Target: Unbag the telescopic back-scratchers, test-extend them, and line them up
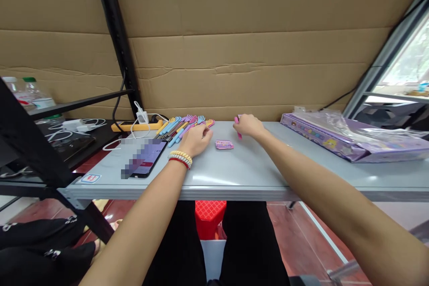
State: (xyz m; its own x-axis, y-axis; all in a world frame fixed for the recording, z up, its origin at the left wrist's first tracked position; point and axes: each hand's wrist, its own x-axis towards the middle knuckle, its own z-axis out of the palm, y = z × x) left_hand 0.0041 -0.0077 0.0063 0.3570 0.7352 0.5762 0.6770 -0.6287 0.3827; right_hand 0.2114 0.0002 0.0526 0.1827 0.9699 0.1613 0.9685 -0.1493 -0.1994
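My left hand (197, 139), with beaded bracelets at the wrist, rests on the grey table with its fingers curled. What is in its fingers, if anything, is hidden. Beside it lies a row of coloured sticks (177, 128) with fork- or hand-shaped ends, in blue, purple, pink and yellow. My right hand (250, 125) is closed around a slim pink piece (239, 134), of which only the ends stick out. Between the hands, a small pink printed stack (224, 145), like cards or packets, lies flat.
A phone (149, 158) lies at the left, with white charger cables and a yellow power strip (125, 127) behind it. To the right is a purple box (335, 138) with clear plastic wrap. Cardboard (251, 53) lines the back. Another person's legs (43, 241) show at lower left.
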